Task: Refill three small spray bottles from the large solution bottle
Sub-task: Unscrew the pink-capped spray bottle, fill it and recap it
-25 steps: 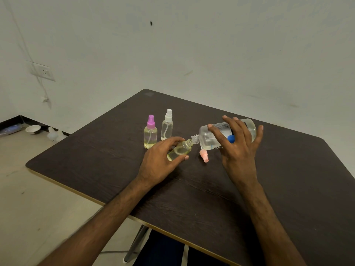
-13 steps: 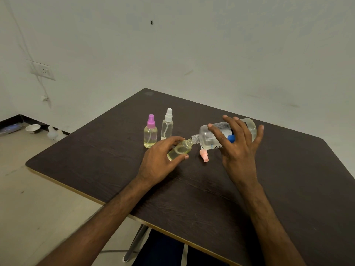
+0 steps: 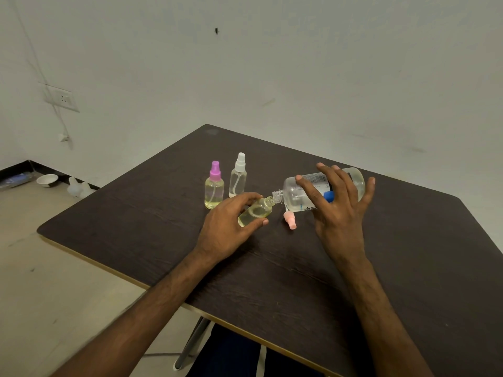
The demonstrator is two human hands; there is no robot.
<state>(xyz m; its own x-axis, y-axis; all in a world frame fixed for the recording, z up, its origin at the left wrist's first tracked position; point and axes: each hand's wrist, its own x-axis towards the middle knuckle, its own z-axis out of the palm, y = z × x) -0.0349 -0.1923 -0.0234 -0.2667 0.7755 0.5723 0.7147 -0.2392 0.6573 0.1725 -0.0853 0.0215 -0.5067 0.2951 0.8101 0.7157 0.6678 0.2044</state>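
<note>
My left hand (image 3: 228,227) grips a small uncapped spray bottle (image 3: 255,212) of yellowish liquid, tilted with its mouth up to the right. My right hand (image 3: 337,210) holds the large clear solution bottle (image 3: 299,190) almost on its side, its open neck at the small bottle's mouth. A blue cap (image 3: 328,196) shows between my right fingers. A pink spray cap (image 3: 290,219) lies on the table below the two necks. Behind my left hand stand two capped small bottles, one with a purple-pink top (image 3: 214,186), one with a white top (image 3: 238,176).
The dark wood table (image 3: 272,281) has its near edge running diagonally from left to lower right. Beyond its left edge, on the floor by the wall, lie a white bowl (image 3: 47,180) and white plastic items (image 3: 79,187). A table leg (image 3: 190,341) shows below.
</note>
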